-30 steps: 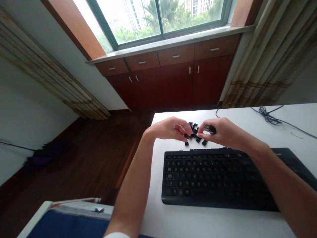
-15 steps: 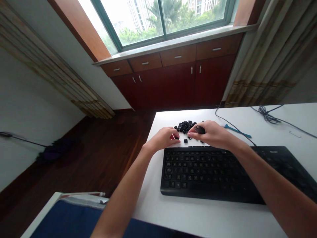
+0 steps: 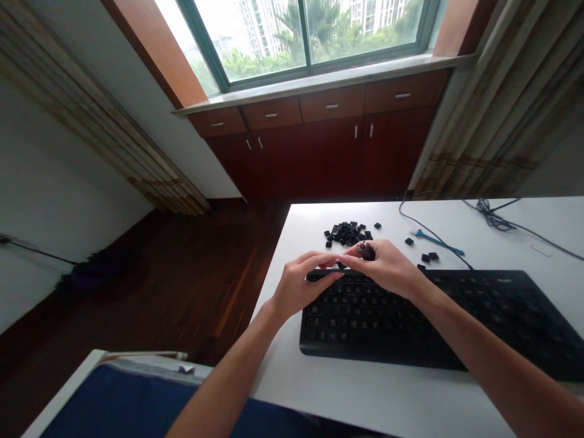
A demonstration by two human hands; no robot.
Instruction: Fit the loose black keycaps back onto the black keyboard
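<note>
Over the top left edge of the black keyboard (image 3: 392,350), my two hands meet at the fingertips. My left hand (image 3: 303,283) pinches a small black keycap (image 3: 341,265), partly hidden by the fingers. Against it press the fingertips of my right hand (image 3: 387,264), which is curled round a dark, rounded object (image 3: 366,250) whose kind I cannot make out. Just beyond the fingers lies a pile of black keycaps (image 3: 349,233). Bare key positions seem to show on the keyboard, though details are too dark to tell.
Several loose keycaps (image 3: 429,257) lie right of my right hand. A blue plastic tool (image 3: 440,242) rests behind the keyboard, crossed by a thin cable. Farther right are a coiled cable (image 3: 495,214) and a bent wire (image 3: 541,250). The white table (image 3: 365,389) ends at left.
Both hands have come together and moved nearer, from beside the keycap pile to the keyboard's top edge. The right fingertips now touch at the left hand's keycap.
</note>
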